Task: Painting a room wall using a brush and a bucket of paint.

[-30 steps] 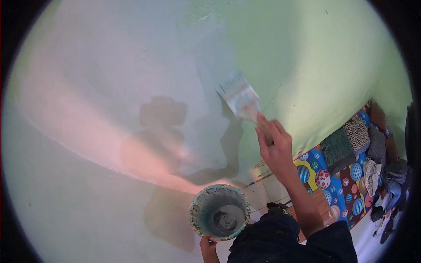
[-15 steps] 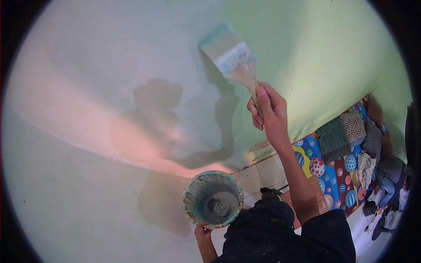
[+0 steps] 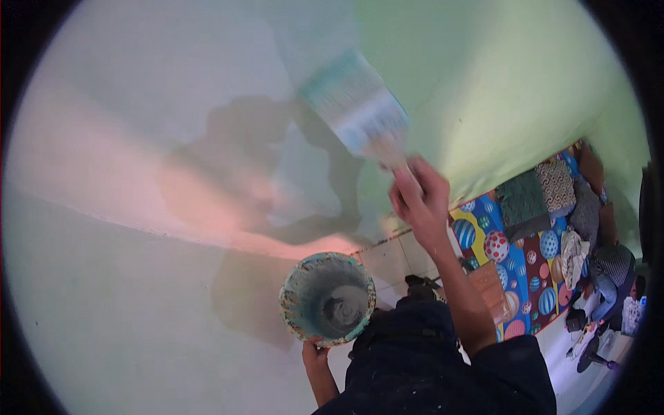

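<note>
My right hand [image 3: 423, 197] is closed round the handle of a wide paintbrush [image 3: 363, 107]. Its bristles, tinged blue-green, point up and left against or close to the wall [image 3: 173, 62]; motion blurs them, so contact is hard to judge. Low in the middle, my left hand [image 3: 317, 351] grips the near rim of a paint-crusted bucket [image 3: 294, 315]. A little greyish paint [image 3: 346, 309] lies at the bucket's bottom. Left of the brush the wall looks pale grey-white, while to the right it is light green.
On the right, a mat with a colourful ball pattern [image 3: 494, 245] covers the floor, with folded textiles [image 3: 522, 200] on it. Another person [image 3: 612, 277] is bent low beyond it. Pale floor tiles [image 3: 384, 266] meet the wall's foot near the bucket.
The brush and my right hand have shifted slightly down and left in the picture. The bucket, still in my left hand, appears a little higher and further left.
</note>
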Demonstrator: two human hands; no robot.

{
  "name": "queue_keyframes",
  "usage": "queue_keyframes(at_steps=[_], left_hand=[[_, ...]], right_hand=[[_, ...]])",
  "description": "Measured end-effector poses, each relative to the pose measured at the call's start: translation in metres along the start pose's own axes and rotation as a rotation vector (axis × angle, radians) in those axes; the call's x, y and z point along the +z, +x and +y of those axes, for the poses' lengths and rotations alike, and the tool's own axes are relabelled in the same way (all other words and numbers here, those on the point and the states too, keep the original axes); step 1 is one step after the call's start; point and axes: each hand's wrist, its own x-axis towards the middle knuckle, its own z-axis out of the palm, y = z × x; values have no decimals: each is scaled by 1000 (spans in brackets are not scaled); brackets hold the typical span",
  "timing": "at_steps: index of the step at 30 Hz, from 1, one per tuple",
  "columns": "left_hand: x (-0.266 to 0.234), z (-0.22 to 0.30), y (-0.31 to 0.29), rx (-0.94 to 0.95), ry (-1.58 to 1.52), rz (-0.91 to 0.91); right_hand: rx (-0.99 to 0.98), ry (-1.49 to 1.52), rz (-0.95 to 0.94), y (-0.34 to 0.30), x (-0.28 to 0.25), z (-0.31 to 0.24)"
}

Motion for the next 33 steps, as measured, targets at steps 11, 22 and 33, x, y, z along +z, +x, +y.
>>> queue_keyframes(at_steps=[11, 22, 33], left_hand=[[13, -4, -23, 57, -129, -120], [19, -10, -13, 38, -203, -28], [29, -11, -30, 5, -154, -109]], right_hand=[[256, -17, 51, -11, -18, 149], [-52, -133, 36, 5, 22, 69], [88, -499, 77, -29, -32, 232]])
